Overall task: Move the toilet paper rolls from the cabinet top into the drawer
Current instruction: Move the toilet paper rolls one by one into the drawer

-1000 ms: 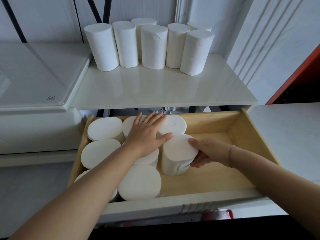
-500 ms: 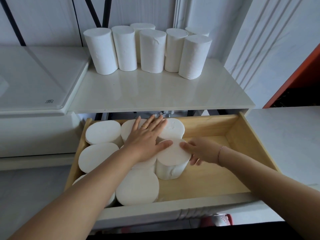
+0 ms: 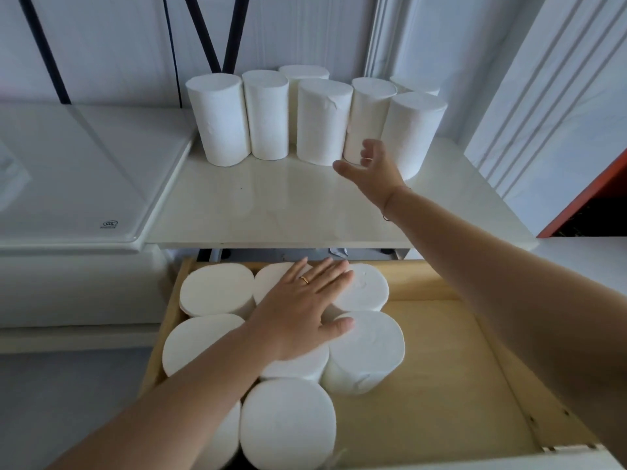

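Rolls upright along cabinet top's back edge, more packed in drawer's left half, our left hand flat on those, right hand spread, empty, beside rightmost rolls.

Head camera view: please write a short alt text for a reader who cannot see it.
A person's open right hand reaches toward seven upright white toilet paper rolls on a glossy white cabinet top. The left hand lies flat on white rolls packed upright into the left part of an open pale wooden drawer below.
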`<act>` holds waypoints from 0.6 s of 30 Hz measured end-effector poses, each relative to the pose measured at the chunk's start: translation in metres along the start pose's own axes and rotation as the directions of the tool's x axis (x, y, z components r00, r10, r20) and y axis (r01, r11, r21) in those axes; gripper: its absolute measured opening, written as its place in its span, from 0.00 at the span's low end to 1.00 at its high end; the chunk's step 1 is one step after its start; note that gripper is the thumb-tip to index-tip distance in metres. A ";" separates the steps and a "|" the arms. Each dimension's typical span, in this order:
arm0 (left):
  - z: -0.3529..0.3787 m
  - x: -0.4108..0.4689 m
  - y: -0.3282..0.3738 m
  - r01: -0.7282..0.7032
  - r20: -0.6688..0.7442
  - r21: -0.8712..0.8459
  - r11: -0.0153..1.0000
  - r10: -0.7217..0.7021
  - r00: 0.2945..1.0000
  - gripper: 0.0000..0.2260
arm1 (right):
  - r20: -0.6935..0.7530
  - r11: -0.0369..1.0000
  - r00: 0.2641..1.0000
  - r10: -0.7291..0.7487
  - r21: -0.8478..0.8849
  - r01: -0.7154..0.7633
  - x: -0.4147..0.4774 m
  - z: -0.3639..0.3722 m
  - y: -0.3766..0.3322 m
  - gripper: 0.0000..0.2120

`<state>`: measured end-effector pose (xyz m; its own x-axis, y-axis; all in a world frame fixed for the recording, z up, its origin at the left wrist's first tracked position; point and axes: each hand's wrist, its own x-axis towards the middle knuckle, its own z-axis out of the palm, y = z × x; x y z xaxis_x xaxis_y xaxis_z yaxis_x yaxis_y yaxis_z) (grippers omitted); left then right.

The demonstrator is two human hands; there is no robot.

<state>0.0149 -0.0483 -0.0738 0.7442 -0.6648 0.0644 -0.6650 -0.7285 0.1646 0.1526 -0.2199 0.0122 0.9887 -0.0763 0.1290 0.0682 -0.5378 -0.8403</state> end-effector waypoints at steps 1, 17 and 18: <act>0.000 0.000 0.000 0.003 -0.004 -0.014 1.000 -0.003 1.000 0.31 | -0.009 1.000 1.000 0.010 0.012 -0.010 0.011 0.007 0.001 0.40; 0.002 0.004 -0.005 -0.014 -0.023 -0.060 0.998 0.012 1.000 0.32 | -0.127 0.981 0.989 0.079 0.187 -0.055 0.092 0.057 0.003 0.35; 0.002 0.003 -0.004 -0.014 -0.022 -0.060 0.998 0.013 1.000 0.32 | -0.111 0.976 0.990 0.082 0.208 -0.057 0.093 0.058 0.002 0.36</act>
<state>0.0202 -0.0477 -0.0758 0.7369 -0.6702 0.0880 -0.6704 -0.7080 0.2221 0.2524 -0.1798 -0.0077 0.9700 -0.2126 0.1176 0.0379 -0.3458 -0.9375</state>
